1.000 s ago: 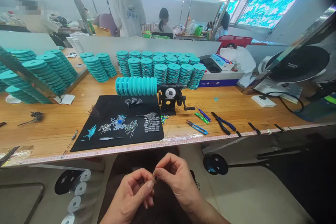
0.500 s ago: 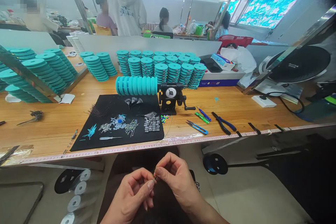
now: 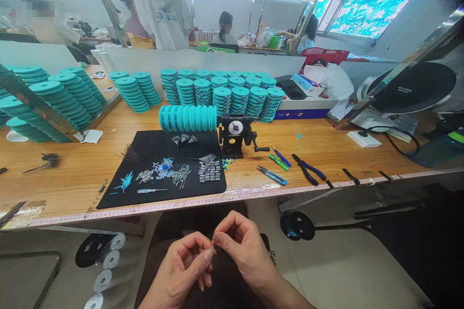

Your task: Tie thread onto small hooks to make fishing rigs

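Two bare hands meet in front of the near table edge, low in the view, with one tiny piece (image 3: 213, 248) between their fingertips. The left hand (image 3: 184, 263) pinches it between thumb and forefinger, its other fingers loosely curled. The right hand (image 3: 243, 251) comes in from the other side, thumb and forefinger also closed together at the piece, so that the fingertips of both hands nearly touch. The piece lies at the tips, clear of both palms, mostly covered by the fingers; it is too small to tell what it is.

Beyond the hands, on the wooden table (image 3: 333, 154), lies a black mat (image 3: 155, 137). It bears thin blue sticks (image 3: 125, 181), translucent bits (image 3: 159, 172), rows of grey pieces (image 3: 210, 175) and a small screwdriver (image 3: 147, 190). Just beside the mat's right edge stands a black winder (image 3: 226, 128), a row of teal spools (image 3: 188, 119) on its shaft reaching out over the mat. Right of the winder lie blue-handled snips (image 3: 276, 177), a green tool (image 3: 279, 162) and pliers (image 3: 300, 163), all apart from the hands. Stacked teal discs (image 3: 222, 96) stand behind the winder.
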Demonstrator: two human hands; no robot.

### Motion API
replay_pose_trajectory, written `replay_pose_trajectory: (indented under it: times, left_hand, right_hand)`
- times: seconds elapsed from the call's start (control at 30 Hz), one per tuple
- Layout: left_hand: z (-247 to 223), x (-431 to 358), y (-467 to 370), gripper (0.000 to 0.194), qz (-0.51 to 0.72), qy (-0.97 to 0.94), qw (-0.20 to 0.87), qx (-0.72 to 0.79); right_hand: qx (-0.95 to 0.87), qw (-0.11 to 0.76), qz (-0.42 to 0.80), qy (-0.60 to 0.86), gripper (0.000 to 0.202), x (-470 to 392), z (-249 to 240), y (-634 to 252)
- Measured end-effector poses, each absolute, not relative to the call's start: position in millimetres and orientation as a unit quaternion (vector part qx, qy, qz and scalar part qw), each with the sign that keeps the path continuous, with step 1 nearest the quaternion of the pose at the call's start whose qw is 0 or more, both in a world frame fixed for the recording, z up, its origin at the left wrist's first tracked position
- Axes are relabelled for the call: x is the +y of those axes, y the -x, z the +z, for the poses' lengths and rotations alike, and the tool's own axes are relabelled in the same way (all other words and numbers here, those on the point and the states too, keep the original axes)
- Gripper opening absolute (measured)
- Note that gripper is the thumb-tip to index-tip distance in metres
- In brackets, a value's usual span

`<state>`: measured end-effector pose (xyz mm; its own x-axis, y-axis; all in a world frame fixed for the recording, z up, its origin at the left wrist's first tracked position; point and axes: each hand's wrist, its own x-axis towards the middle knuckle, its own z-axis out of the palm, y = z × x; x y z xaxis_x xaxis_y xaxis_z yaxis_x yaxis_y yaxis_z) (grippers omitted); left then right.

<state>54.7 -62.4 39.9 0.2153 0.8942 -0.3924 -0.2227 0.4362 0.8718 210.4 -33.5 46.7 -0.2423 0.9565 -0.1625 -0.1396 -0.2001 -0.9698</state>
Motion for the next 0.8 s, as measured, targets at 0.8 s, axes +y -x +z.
replay_pose_trajectory:
  times: [0.8]
  left_hand:
    - [38.6, -63.7, -55.3, 0.037, 0.399, -0.356, 0.706, 0.465]
  right_hand:
    - [-0.460, 0.422, 0.647, 0.439, 0.033, -34.1, 44.9, -211.8]
